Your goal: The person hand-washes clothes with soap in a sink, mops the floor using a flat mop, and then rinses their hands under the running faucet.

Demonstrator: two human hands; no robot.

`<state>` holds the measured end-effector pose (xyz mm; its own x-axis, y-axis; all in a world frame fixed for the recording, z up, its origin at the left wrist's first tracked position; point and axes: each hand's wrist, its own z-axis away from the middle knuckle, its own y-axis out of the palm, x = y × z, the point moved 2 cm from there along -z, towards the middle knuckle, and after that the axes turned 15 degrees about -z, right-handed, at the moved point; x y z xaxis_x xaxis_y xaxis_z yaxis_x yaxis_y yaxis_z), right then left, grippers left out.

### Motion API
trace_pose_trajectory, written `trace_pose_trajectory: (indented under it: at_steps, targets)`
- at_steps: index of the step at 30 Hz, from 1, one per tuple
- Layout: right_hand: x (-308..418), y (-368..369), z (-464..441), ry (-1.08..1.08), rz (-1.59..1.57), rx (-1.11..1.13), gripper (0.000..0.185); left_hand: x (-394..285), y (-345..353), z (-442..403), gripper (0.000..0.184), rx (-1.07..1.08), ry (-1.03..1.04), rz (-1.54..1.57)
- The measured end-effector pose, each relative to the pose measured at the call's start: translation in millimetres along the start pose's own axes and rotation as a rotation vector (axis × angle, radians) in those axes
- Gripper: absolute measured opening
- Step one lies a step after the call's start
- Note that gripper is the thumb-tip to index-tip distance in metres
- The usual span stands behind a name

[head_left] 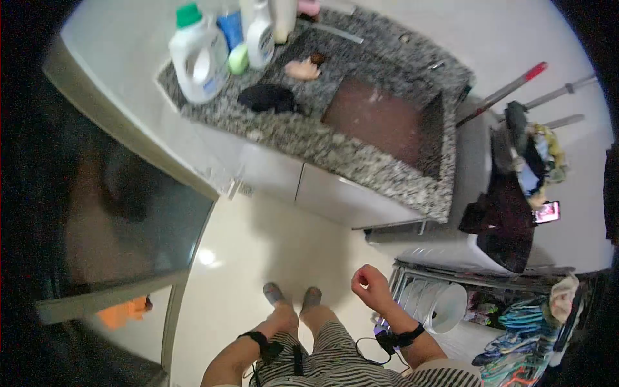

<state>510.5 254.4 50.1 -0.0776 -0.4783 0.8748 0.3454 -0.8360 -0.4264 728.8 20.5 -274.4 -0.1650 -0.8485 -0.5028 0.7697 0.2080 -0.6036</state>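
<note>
pale glossy floor (222, 290) with bright reflection (206, 257) | white wall (122, 39) | speckled granite counter (303, 143) | whitish cabinet doors (335, 190)

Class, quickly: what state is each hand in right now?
Left hand: open or closed cannot be told.
Right hand: loosely closed, nothing visible in it.

Over the floor (225, 258), my hands (373, 288) have open room forward to the bench (316, 143). I could reach the sink (435, 138) from above; bottles (193, 77) block the bench's left end, and a white bucket (459, 306) crowds my right.
</note>
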Motion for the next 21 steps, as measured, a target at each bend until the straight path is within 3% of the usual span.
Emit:
trace_pose_trajectory:
  at_steps: [3,6,7,8,12,14,16,18,21]
  targets:
    - [41.6,-35.7,-10.1,-0.134,-0.026,-0.149,0.011,9.8,-34.7,-0.7,0.048,-0.135,0.217,0.024]
    - [75.5,-71.4,-32.0,-0.277,-0.094,-0.269,0.01,-40.6,-225.1,66.4,0.05,-0.174,-0.001,0.134]
    - [82.2,-81.7,-41.4,-0.289,-0.057,-0.343,0.01,-68.4,-295.8,95.3,0.043,-0.128,-0.202,0.213]
    - [94.0,-92.5,-50.7,-0.298,-0.063,-0.356,0.01,-72.2,-331.6,101.9,0.043,-0.135,-0.198,0.197]
    - [132.3,-143.6,-108.1,-0.266,0.019,-0.444,0.012,-64.5,-433.2,90.4,0.039,-0.809,-0.009,0.052]
    - [136.9,-165.9,-149.7,-0.271,0.005,-0.465,0.013,-82.4,-489.7,89.7,0.038,-1.048,-0.073,-0.11]
    - [125.4,-189.0,-198.4,-0.327,0.162,-0.501,0.012,-88.3,-528.9,74.1,0.038,-1.082,-0.079,-0.113]
    - [103.8,-208.5,-244.5,-0.312,0.283,-0.513,0.01,-93.9,-568.0,53.6,0.039,-1.285,-0.124,-0.236]
    - [52.4,-227.9,-300.2,-0.004,0.174,-0.285,0.011,-87.3,-605.2,13.5,0.041,-1.338,-0.183,-0.318]
